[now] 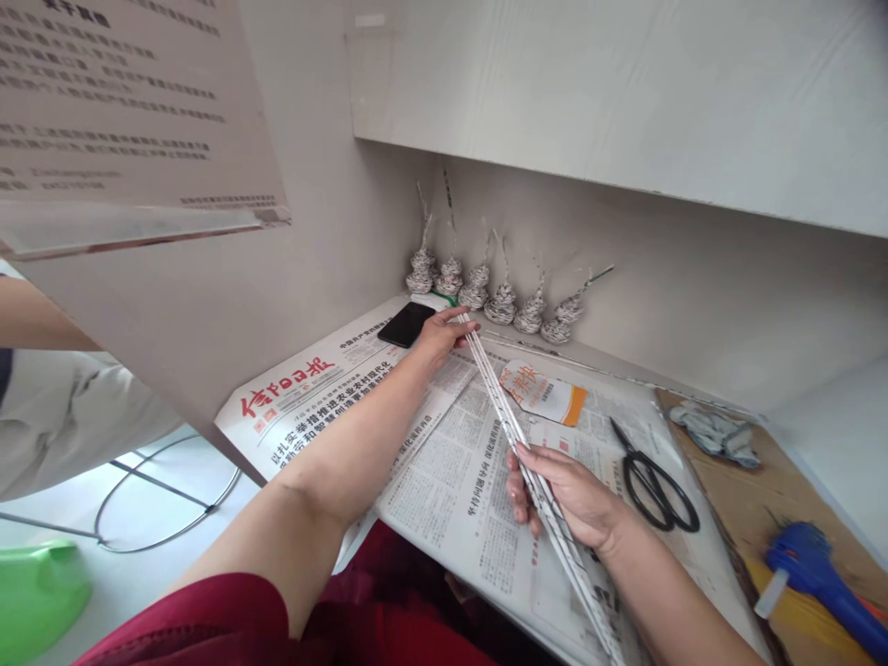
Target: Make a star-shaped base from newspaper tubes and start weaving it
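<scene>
Several long, thin rolled-newspaper sticks (pixel 498 396) lie bundled across both hands, slanting from the table's back down to the lower right. My left hand (pixel 446 331) is closed on their far end, fingers pinching near the tips. Further down the bundle, my right hand (pixel 559 495) wraps round the sticks with thumb on top. Under them the table is covered with newspaper (pixel 444 462). A black phone (pixel 408 325) lies just left of my left hand. Beyond the bundle rests a cut white and orange packaging piece (pixel 548 393), with black scissors (pixel 656 486) right of it.
Several gourd-shaped woven paper pieces (pixel 499 301) stand along the back wall. At right, a crumpled grey cloth (pixel 714 433) and a blue glue gun (pixel 808 560) lie on cardboard (pixel 781 486). A partition (pixel 298 185) borders the left; an overhanging panel (pixel 610 102) spans the back.
</scene>
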The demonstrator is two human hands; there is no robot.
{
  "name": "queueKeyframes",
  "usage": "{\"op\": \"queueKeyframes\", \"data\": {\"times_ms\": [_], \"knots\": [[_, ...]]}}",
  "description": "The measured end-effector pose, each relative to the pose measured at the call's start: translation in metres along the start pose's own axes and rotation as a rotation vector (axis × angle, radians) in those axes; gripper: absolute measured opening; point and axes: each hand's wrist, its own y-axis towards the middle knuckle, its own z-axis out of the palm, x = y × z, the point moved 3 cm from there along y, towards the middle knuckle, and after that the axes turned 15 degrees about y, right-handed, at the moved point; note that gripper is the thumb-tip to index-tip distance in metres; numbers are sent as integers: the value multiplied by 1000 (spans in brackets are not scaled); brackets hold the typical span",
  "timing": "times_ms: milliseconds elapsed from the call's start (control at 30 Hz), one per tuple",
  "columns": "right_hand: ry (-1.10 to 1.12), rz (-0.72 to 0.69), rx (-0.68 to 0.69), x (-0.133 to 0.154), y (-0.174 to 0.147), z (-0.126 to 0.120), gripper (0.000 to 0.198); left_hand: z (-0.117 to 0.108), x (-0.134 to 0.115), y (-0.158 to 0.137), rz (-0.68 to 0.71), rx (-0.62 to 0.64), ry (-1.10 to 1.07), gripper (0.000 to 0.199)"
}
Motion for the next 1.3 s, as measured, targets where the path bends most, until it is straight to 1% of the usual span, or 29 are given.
{"op": "queueKeyframes", "data": {"times_ms": [333, 467, 533, 600, 733, 767, 833, 967, 1033, 1100, 1233, 1300], "knots": [[-11, -4, 22, 1, 0, 2, 20, 1, -3, -3, -11, -15, -16, 46], [-10, -10, 41, 2, 0, 3, 19, 3, -1, -3, -14, -23, -23, 51], [-6, -9, 56, 2, 0, 2, 20, 5, -1, -3, -41, -25, -41, 56], [-6, -17, 69, 3, 1, 1, 21, 10, 0, -6, -89, -11, -66, 52], [-7, -40, 58, 6, 0, -2, 20, 28, 2, -20, -162, 84, -75, 19], [-5, -50, 50, 8, 0, -2, 19, 33, 4, -25, -176, 117, -72, 13], [4, -77, 34, 12, -1, -4, 19, 45, 7, -38, -216, 210, -49, 11], [31, -122, -3, 19, -2, -9, 17, 64, 16, -62, -333, 468, 103, 15], [36, -129, -12, 20, -1, -10, 16, 68, 19, -68, -366, 544, 178, 16], [38, -130, -13, 19, -1, -11, 16, 70, 21, -71, -380, 560, 204, 15], [34, -119, -5, 16, 0, -9, 19, 71, 20, -72, -384, 524, 190, 13], [25, -103, 5, 15, 0, -7, 26, 70, 19, -72, -372, 520, 193, 13]]}}
